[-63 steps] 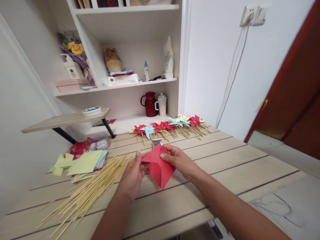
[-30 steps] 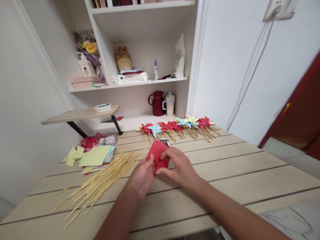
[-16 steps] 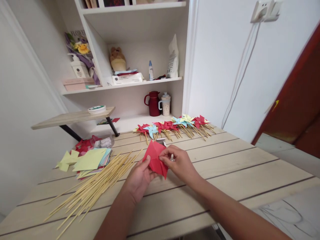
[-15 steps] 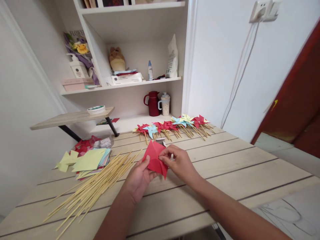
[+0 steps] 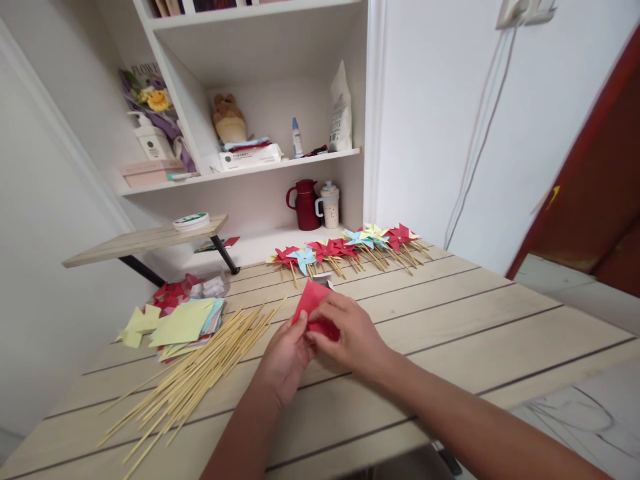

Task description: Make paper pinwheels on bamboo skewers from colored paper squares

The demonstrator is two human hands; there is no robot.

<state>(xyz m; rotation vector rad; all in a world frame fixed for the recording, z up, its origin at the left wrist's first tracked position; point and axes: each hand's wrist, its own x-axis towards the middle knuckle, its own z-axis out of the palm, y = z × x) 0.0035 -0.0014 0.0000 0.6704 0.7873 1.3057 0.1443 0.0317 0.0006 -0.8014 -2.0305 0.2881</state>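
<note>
A red paper square (image 5: 311, 301), partly folded, is held just above the wooden table (image 5: 450, 333) between both hands. My left hand (image 5: 285, 357) grips its near left edge from below. My right hand (image 5: 350, 333) lies over its right side, fingers pinching the paper inward, so much of the sheet is hidden. A spread of bamboo sticks (image 5: 195, 380) lies to the left of my hands. A row of finished paper pinwheels (image 5: 345, 250) in red, blue and yellow lies along the table's far edge.
A stack of yellow, blue and red paper squares (image 5: 180, 323) sits at the left, with red scraps (image 5: 170, 292) behind it. A small white box (image 5: 324, 279) lies behind the red paper. White shelves (image 5: 240, 170) with a red jug (image 5: 303, 205) and a cup stand beyond.
The red paper was wide open two seconds ago; both hands have folded it smaller and lowered it toward the table, and my right hand now covers more of it.
</note>
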